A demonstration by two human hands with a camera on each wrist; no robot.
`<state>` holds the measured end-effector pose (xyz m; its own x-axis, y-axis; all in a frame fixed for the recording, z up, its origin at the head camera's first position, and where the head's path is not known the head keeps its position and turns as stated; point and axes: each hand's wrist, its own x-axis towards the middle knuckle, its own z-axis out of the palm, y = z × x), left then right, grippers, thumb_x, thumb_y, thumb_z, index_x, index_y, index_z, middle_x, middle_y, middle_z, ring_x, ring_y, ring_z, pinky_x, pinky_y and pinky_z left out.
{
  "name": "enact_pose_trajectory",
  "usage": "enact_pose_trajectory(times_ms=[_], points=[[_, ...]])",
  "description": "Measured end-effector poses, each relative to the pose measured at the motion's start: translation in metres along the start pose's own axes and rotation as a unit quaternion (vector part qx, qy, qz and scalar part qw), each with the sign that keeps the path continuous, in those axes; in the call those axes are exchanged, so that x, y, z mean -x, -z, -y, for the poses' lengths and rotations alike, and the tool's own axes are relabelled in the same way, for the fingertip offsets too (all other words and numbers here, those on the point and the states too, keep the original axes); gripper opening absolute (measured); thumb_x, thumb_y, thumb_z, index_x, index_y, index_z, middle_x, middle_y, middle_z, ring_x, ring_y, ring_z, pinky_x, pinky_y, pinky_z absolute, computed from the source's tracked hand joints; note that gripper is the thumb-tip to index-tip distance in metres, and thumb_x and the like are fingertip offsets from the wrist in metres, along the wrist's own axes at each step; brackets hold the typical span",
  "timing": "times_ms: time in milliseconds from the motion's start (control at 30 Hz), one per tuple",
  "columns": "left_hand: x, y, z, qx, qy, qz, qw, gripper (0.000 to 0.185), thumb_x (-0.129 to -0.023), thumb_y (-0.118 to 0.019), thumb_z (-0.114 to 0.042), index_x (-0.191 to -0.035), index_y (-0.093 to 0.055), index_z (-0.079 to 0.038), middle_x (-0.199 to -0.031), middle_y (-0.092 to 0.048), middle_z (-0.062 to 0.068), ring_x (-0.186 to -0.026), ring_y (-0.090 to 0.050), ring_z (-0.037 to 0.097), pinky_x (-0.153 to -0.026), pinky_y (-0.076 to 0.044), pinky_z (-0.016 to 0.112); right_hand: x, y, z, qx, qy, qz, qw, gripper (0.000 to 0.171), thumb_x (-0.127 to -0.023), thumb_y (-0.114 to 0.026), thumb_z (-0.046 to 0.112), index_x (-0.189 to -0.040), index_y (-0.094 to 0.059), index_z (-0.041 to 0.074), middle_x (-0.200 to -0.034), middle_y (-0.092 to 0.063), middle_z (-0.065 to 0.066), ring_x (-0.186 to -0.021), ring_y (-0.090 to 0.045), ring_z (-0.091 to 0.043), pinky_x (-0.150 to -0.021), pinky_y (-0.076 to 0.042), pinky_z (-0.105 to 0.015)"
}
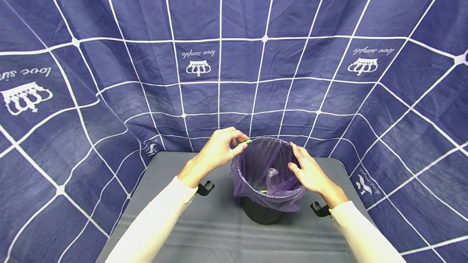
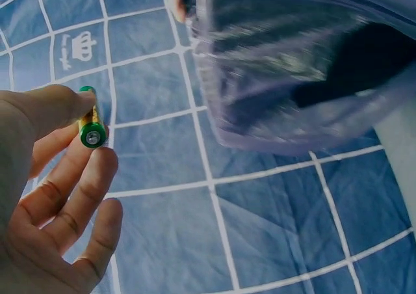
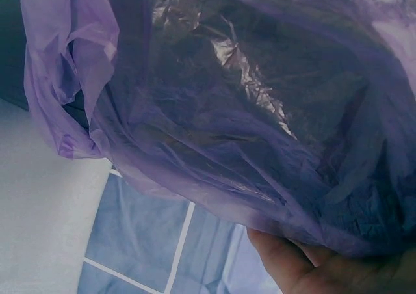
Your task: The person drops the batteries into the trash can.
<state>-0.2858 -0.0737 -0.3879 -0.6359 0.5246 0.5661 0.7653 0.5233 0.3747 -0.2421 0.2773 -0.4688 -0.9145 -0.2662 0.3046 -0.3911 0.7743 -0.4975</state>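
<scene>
My left hand (image 1: pixel 221 145) pinches a small green-and-yellow battery (image 2: pixel 91 121) between thumb and forefinger, at the left side of the bin's rim. In the left wrist view the other fingers are spread below it. A black trash bin (image 1: pixel 261 212) stands on the grey surface, lined with a purple translucent bag (image 1: pixel 272 202) folded over its rim. My right hand (image 1: pixel 310 173) holds the right side of the lined rim, thumb toward the opening. Much of that hand is hidden by the bag in the right wrist view. Inside lie crumpled clear plastic (image 1: pixel 272 172) and a small yellow-green item (image 1: pixel 263 191).
The bin stands on a grey cloth-like surface (image 1: pixel 190 222). Blue cloth with white grid lines (image 1: pixel 197 96) hangs behind it and along both sides. A black strap mount is on each wrist, the left one (image 1: pixel 206 188) beside the bin.
</scene>
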Motion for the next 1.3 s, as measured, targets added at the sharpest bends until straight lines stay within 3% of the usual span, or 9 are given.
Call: enact_pose_trajectory(times_ms=[233, 467, 633, 900, 1033, 1300], points=[[-0.013, -0.005, -0.012, 0.019, -0.014, 0.015, 0.9996, 0.013, -0.104, -0.088, -0.013, -0.117, -0.089, -0.011, -0.107, -0.088, 0.003, -0.087, -0.077, 0.021, -0.082, -0.068, 0.042, 0.001, 0.000, -0.002, 0.002, 0.004, -0.001, 1.000, 0.075, -0.111, -0.062, 0.015, -0.176, -0.036, -0.010, -0.173, -0.049, -0.037, -0.161, -0.051, -0.059, -0.133, -0.040, -0.076], [-0.017, -0.009, -0.020, 0.021, -0.020, 0.013, 0.9995, 0.013, -0.102, -0.090, -0.013, -0.115, -0.090, -0.012, -0.103, -0.087, 0.002, -0.085, -0.075, 0.018, -0.078, -0.061, 0.028, 0.001, 0.000, -0.002, -0.005, 0.001, -0.002, 1.000, 0.074, -0.112, -0.063, 0.013, -0.177, -0.035, -0.010, -0.173, -0.049, -0.036, -0.162, -0.051, -0.058, -0.134, -0.040, -0.076], [-0.016, -0.014, -0.020, 0.019, -0.006, 0.026, 0.9995, 0.016, -0.104, -0.089, -0.017, -0.119, -0.089, -0.013, -0.106, -0.087, 0.002, -0.090, -0.078, 0.022, -0.081, -0.061, 0.030, 0.002, 0.001, 0.000, -0.005, 0.001, -0.005, 1.000, 0.074, -0.112, -0.064, 0.013, -0.176, -0.036, -0.010, -0.172, -0.050, -0.036, -0.161, -0.052, -0.058, -0.133, -0.041, -0.075], [-0.006, -0.015, -0.014, -0.003, 0.028, 0.030, 0.9991, 0.035, -0.103, -0.091, -0.028, -0.137, -0.085, -0.021, -0.122, -0.084, 0.003, -0.113, -0.080, 0.023, -0.096, -0.068, 0.043, 0.002, 0.000, 0.003, -0.010, 0.002, -0.009, 1.000, 0.073, -0.111, -0.064, 0.013, -0.176, -0.038, -0.010, -0.171, -0.051, -0.036, -0.160, -0.052, -0.058, -0.132, -0.041, -0.076], [0.000, -0.014, -0.007, -0.002, 0.029, 0.025, 0.9993, 0.035, -0.103, -0.090, -0.030, -0.136, -0.085, -0.018, -0.127, -0.084, 0.008, -0.116, -0.081, 0.025, -0.102, -0.067, 0.046, 0.002, 0.001, 0.004, -0.010, 0.003, -0.011, 1.000, 0.073, -0.111, -0.064, 0.013, -0.175, -0.038, -0.011, -0.171, -0.051, -0.037, -0.160, -0.052, -0.058, -0.132, -0.041, -0.075], [0.018, -0.011, 0.008, 0.003, 0.038, 0.007, 0.9993, 0.033, -0.103, -0.089, -0.028, -0.134, -0.086, -0.017, -0.123, -0.085, 0.006, -0.112, -0.082, 0.028, -0.100, -0.067, 0.046, 0.001, 0.001, 0.004, -0.010, 0.004, -0.010, 1.000, 0.073, -0.111, -0.063, 0.012, -0.175, -0.037, -0.011, -0.172, -0.050, -0.037, -0.161, -0.052, -0.057, -0.134, -0.040, -0.074]])
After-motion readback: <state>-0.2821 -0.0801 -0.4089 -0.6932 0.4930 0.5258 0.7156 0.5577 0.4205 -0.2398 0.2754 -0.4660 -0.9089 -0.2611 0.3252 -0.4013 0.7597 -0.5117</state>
